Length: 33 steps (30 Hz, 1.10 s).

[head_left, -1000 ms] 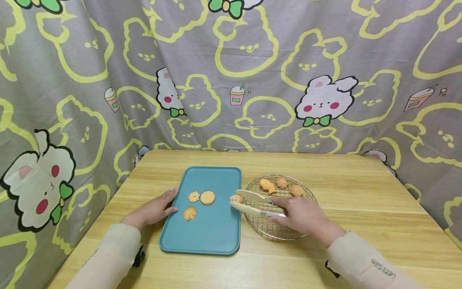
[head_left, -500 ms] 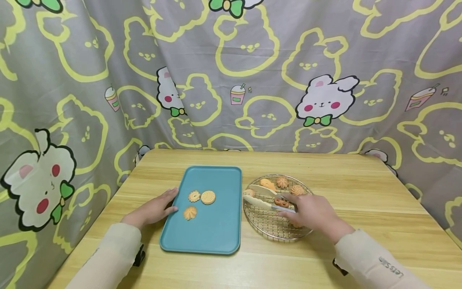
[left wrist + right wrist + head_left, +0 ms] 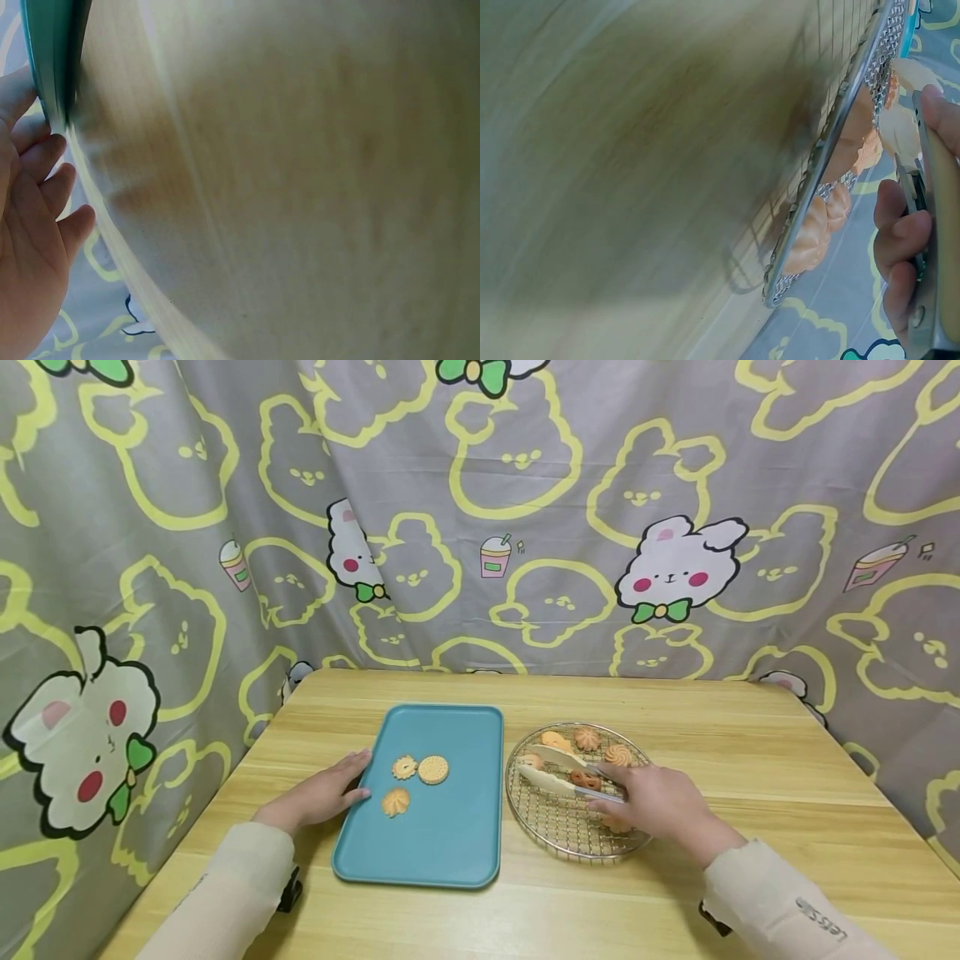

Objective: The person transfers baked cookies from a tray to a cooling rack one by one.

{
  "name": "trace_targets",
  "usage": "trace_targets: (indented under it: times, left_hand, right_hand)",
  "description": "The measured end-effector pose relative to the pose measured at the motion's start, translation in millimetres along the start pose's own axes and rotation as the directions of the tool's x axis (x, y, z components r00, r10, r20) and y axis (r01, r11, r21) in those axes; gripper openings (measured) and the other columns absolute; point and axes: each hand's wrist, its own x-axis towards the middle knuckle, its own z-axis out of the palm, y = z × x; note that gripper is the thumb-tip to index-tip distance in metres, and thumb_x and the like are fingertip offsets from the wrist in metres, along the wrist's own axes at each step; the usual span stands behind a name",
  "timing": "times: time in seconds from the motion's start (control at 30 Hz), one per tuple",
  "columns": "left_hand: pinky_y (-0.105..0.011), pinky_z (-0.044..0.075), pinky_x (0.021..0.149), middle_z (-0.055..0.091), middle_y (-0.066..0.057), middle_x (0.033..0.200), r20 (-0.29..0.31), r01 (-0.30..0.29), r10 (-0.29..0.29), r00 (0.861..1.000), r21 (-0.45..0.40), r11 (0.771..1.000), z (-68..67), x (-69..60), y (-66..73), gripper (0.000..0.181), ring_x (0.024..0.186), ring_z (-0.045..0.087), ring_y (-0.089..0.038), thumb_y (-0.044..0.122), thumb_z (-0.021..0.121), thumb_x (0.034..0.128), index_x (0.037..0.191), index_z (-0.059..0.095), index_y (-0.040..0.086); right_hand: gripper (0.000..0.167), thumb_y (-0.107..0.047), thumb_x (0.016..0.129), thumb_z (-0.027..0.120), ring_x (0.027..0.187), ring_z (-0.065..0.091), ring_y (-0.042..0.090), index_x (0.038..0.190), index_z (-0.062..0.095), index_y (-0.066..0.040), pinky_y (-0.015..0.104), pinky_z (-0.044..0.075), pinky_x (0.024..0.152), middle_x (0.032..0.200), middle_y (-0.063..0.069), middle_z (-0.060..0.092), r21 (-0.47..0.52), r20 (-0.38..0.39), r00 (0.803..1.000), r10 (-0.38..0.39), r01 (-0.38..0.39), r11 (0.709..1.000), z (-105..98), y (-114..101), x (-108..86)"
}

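In the head view my right hand [image 3: 660, 800] grips tongs [image 3: 551, 781] over the left part of a round wire rack [image 3: 558, 839]. A cookie [image 3: 533, 762] shows between the tong tips; whether they squeeze it I cannot tell. The right wrist view has my fingers and thumb curled round the tongs [image 3: 936, 225]. My left hand [image 3: 318, 793] rests with relaxed fingers against the left edge of a blue-green tray [image 3: 450, 852], its rim also visible in the left wrist view. Three cookies lie on the tray, among them a round one [image 3: 432, 770].
Other cookies lie on the rack: an orange one [image 3: 557, 741] and two swirled ones [image 3: 587, 739] at the back, a brown one [image 3: 585, 779] under the tongs, and one [image 3: 617, 823] partly behind the right hand. A patterned curtain [image 3: 525, 610] hangs behind the wooden table [image 3: 585, 910].
My right hand has moved right, carrying the tongs and the cookie between their tips from the tray's right edge to over the rack. The left hand has stayed on the tray edge.
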Motion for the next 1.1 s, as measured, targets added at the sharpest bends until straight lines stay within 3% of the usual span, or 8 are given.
trace_targets:
  times: [0.53,0.77,0.93,1.1]
  left_hand:
    - [-0.058,0.021,0.109,0.021,-0.023,0.153,0.003,0.000,0.000,1.000,0.007,1.000,0.8,0.1,-0.6,0.068,0.138,0.018,-0.044,0.031,0.052,0.0993,0.150,0.022,-0.003]
    - [-0.058,0.021,0.108,0.021,-0.023,0.153,0.002,0.003,-0.003,1.000,0.007,1.000,0.4,-0.1,-0.3,0.068,0.138,0.018,-0.044,0.031,0.053,0.0992,0.150,0.022,-0.002]
    - [-0.058,0.021,0.109,0.021,-0.023,0.153,0.004,0.008,-0.008,1.000,0.006,1.000,-0.1,-0.4,0.5,0.068,0.138,0.018,-0.044,0.032,0.052,0.0992,0.150,0.022,-0.002]
    - [-0.058,0.021,0.108,0.021,-0.023,0.153,0.002,0.006,-0.006,1.000,0.001,1.000,-1.3,-1.3,2.2,0.067,0.138,0.018,-0.044,0.031,0.053,0.0992,0.150,0.022,-0.003]
  right_hand:
    - [0.072,-0.062,0.083,0.060,0.049,0.043,0.014,0.139,0.052,-0.016,0.030,0.035,0.040,0.055,-0.003,0.047,0.023,0.040,0.999,0.034,-0.035,0.999,2.9,3.4,-2.2]
    - [0.077,-0.067,0.080,0.060,0.057,0.051,0.016,0.137,0.054,-0.015,0.032,0.037,0.042,0.083,0.011,0.067,0.004,0.005,1.000,0.031,-0.031,1.000,2.0,4.3,-2.5]
    - [0.083,-0.070,0.080,0.058,0.050,0.043,0.014,0.139,0.051,-0.013,0.031,0.034,0.041,0.057,-0.002,0.047,0.022,-0.002,1.000,0.018,-0.018,1.000,1.0,1.8,-3.3]
    - [0.087,-0.072,0.078,0.058,0.049,0.040,0.012,0.140,0.050,-0.011,0.030,0.033,0.040,0.056,-0.005,0.039,0.010,-0.029,0.999,-0.020,0.021,1.000,2.7,-2.9,-2.2]
